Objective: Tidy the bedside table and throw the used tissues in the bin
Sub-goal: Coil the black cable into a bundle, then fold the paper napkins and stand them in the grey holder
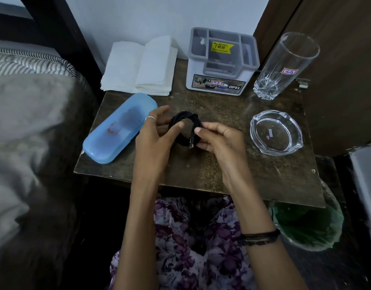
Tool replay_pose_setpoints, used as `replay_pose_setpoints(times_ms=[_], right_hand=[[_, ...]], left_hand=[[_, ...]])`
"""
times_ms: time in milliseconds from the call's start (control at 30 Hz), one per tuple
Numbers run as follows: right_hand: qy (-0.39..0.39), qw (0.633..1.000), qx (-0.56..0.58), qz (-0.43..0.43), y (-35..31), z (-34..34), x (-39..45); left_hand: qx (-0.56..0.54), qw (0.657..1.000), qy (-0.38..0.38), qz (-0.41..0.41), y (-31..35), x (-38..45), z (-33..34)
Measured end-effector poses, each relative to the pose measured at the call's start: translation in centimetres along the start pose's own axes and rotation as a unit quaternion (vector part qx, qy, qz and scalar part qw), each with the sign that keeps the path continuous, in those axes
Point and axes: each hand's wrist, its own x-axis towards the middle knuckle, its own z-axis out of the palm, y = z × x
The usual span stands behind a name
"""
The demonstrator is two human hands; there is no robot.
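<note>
Above the middle of the dark wooden bedside table point(222, 172) I hold a coiled black cable point(185, 122) between both hands. My left hand point(155, 139) grips the coil's left side, with a ring on one finger. My right hand point(220, 141) pinches the right side, near the cable's plug end. A stack of white tissues point(138, 65) lies folded at the table's back left. The bin point(306, 222), lined with a green bag, stands on the floor below the table's front right corner.
A light blue plastic case point(119, 126) lies at the table's left. A grey-and-white organiser point(222, 61) stands at the back, a tall glass point(285, 63) at the back right, a glass ashtray point(275, 131) at the right. A bed point(29, 122) borders the left side.
</note>
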Motion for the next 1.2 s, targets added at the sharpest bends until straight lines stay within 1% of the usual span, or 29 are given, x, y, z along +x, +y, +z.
replay_pose_setpoints(times_ms=[100, 233, 400, 533, 600, 667, 733, 800, 867, 900, 967, 1033, 1067, 1133, 1167, 1200], right_hand=[[0.019, 0.999, -0.043, -0.015, 0.1, 0.5, 0.9], [0.032, 0.991, -0.122, -0.05, 0.3, 1.8, 1.5], [0.062, 0.975, -0.19, -0.093, 0.5, 3.1, 2.0], [0.071, 0.961, -0.235, -0.124, 0.2, 3.3, 2.1], [0.078, 0.94, -0.287, -0.165, -0.8, 3.3, 2.0], [0.084, 0.922, -0.316, -0.206, -2.3, 3.7, 2.1], [0.078, 0.911, -0.324, -0.242, -3.9, 4.7, 2.8], [0.068, 0.904, -0.329, -0.264, -5.2, 6.3, 4.3], [0.058, 0.9, -0.351, -0.253, -5.8, 8.1, 6.1], [0.055, 0.902, -0.359, -0.236, -6.0, 9.0, 6.9], [0.048, 0.909, -0.365, -0.193, -5.9, 10.5, 8.3], [0.042, 0.911, -0.383, -0.15, -5.6, 11.6, 9.1], [0.045, 0.907, -0.395, -0.137, -5.4, 11.9, 9.4], [0.053, 0.896, -0.42, -0.134, -5.0, 12.2, 9.9], [0.053, 0.892, -0.427, -0.137, -4.9, 12.3, 10.1], [0.046, 0.896, -0.421, -0.135, -4.8, 12.3, 10.2]], left_hand=[[0.063, 0.998, 0.014, 0.023, -0.1, 0.0, -0.7], [0.128, 0.99, 0.053, 0.034, -0.7, -0.4, -0.6], [0.224, 0.963, 0.099, 0.11, -0.9, -0.7, 0.0], [0.23, 0.958, 0.109, 0.135, -0.7, -0.6, -0.3], [0.217, 0.957, 0.114, 0.157, 0.0, -0.5, -0.6], [0.203, 0.954, 0.131, 0.177, 1.2, 0.0, -1.0], [0.205, 0.948, 0.156, 0.187, 2.3, 1.5, -1.8], [0.232, 0.938, 0.176, 0.19, 3.1, 4.3, -3.1], [0.271, 0.93, 0.186, 0.164, 3.3, 7.7, -4.5], [0.307, 0.925, 0.182, 0.128, 3.2, 9.6, -5.1], [0.373, 0.916, 0.145, 0.02, 2.5, 12.8, -5.9], [0.375, 0.92, 0.089, -0.073, 1.6, 14.8, -6.3], [0.366, 0.923, 0.065, -0.098, 1.1, 15.4, -6.5], [0.354, 0.928, 0.039, -0.109, 0.2, 15.9, -6.6], [0.346, 0.931, 0.042, -0.11, -0.1, 15.9, -6.6], [0.339, 0.932, 0.057, -0.11, -0.2, 15.9, -6.6]])
